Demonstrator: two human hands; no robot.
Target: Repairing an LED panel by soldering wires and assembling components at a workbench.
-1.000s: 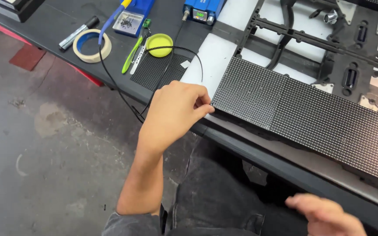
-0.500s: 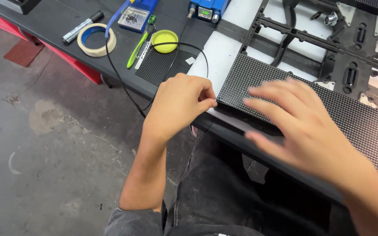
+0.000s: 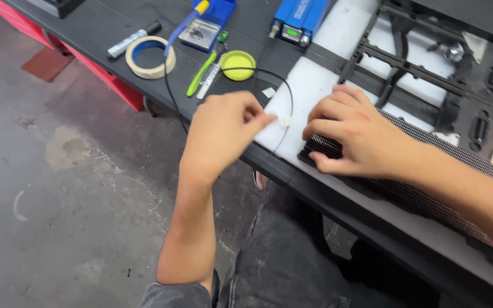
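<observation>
Two hands (image 3: 223,128), one tape roll (image 3: 150,56), one yellow lid (image 3: 238,64), one marker (image 3: 134,40)

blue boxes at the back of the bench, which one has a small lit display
The right-hand blue box, its near end showing a small green display; the left blue box holds a metal tray.

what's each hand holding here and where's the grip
The left hand pinches the small white connector at the black cable's end. The right hand holds nothing, resting flat on the mesh panel.

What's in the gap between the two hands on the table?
In the head view, a thin black cable with a small white connector runs over the white foam sheet between the left hand and the right hand.
</observation>
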